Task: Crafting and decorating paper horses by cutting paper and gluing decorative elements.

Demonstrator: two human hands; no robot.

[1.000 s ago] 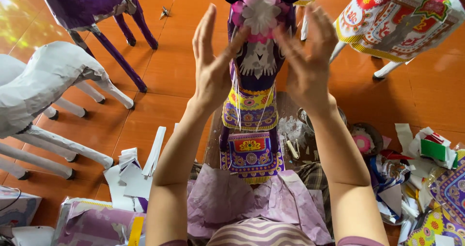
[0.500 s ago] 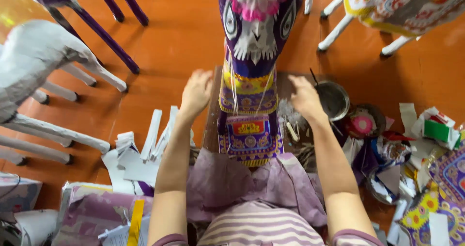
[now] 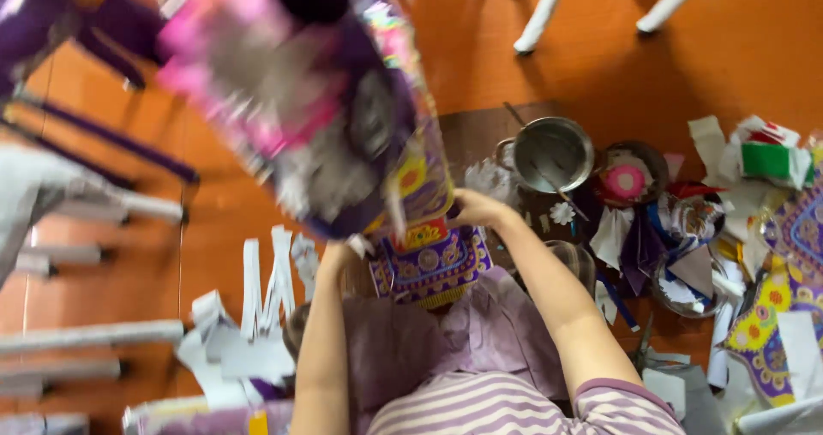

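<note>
Orange floor (image 3: pixel 703 66) spreads around me, strewn with paper scraps (image 3: pixel 257 315) beside a metal pot (image 3: pixel 553 152). Both my hands, left (image 3: pixel 339 255) and right (image 3: pixel 476 208), grip the purple paper figure (image 3: pixel 343 118).

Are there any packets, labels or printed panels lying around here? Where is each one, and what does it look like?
Printed panel: on the front of the paper figure, between the left hand and right hand; roughly square, purple with yellow flower patterns.
Small box: on the floor at far right; green and white with a red patch.
Patterned sheets: at the right edge; purple and yellow, flowered.
No screens or signs in view.
</note>
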